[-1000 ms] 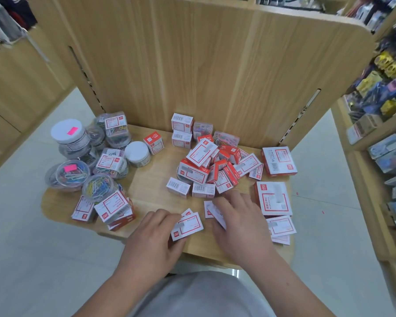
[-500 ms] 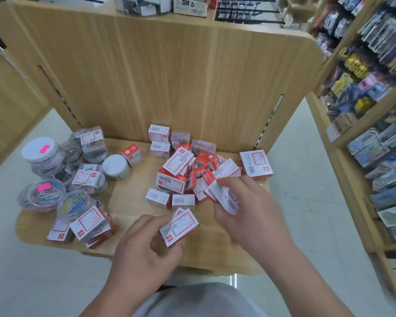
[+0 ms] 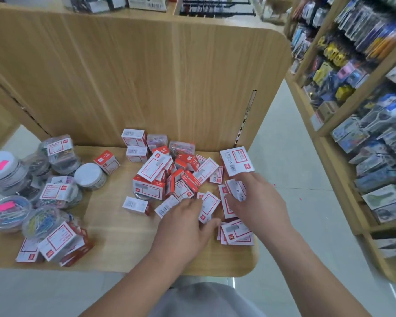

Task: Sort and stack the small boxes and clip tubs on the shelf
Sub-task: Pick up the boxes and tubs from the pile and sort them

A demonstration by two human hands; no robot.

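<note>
**Inspector:** Near the right front of the shelf point(image 3: 114, 243), your right hand point(image 3: 258, 207) has its fingers curled round a small white box point(image 3: 237, 191), pinched between thumb and fingertips and lifted slightly off the wood.

**Operator:** And my left?

**Inspector:** Your left hand point(image 3: 183, 227) lies palm down just left of it, fingers partly curled over a red-framed flat box point(image 3: 208, 205). Whether you grip it or only press on it, I cannot tell.

**Operator:** What lies around them?

**Inspector:** Directly near your right wrist, two or three flat boxes point(image 3: 237, 233) sit overlapped by the front edge. Far of your right fingers, one larger white box point(image 3: 236, 160) rests alone, close to the back panel point(image 3: 169, 88). Left of that, a loose heap of red and white boxes point(image 3: 169, 177) fills the middle, unsorted, several tilted on one another. Two white boxes point(image 3: 135, 145) stand stacked at the far side of the heap.

**Operator:** The tubs?

**Inspector:** Clear clip tubs point(image 3: 44, 216) are crowded at the far left, well apart from both hands, some piled on others, with more boxes point(image 3: 60, 241) leaning near them.
</note>
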